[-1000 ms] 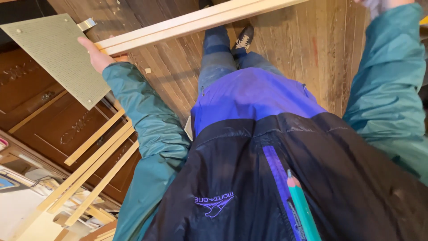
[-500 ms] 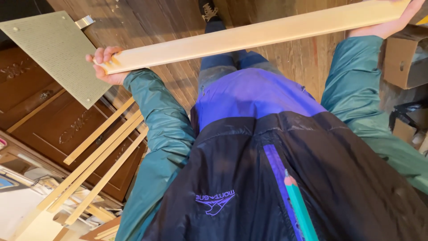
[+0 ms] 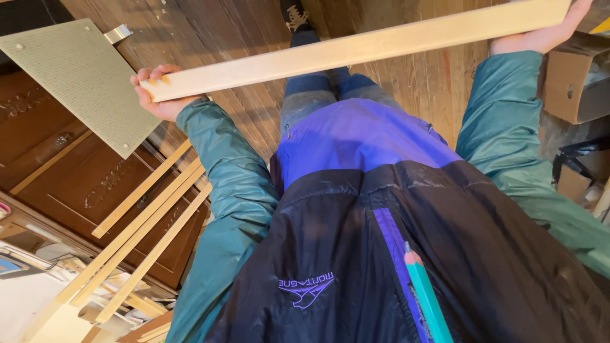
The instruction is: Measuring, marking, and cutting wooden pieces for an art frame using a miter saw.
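A long pale wooden board [image 3: 356,47] runs across the view in front of my chest, tilted slightly up to the right. My left hand [image 3: 155,95] grips its left end, fingers curled over the top edge. My right hand [image 3: 540,35] holds the right end near the frame's top corner. Below the board I see my teal sleeves, my blue and black jacket, my jeans and one shoe [image 3: 293,14] on the wooden floor [image 3: 235,38]. A teal pencil [image 3: 426,298] sticks out of the jacket front.
A green perforated panel [image 3: 82,79] leans at the left over a dark wooden cabinet door [image 3: 76,184]. Several thin pale wood strips [image 3: 140,222] lean beside it. Cardboard boxes [image 3: 572,82] stand at the right.
The board has come lower and closer to my chest, and both hands gripping its ends have come into view. My foot has stepped further forward.
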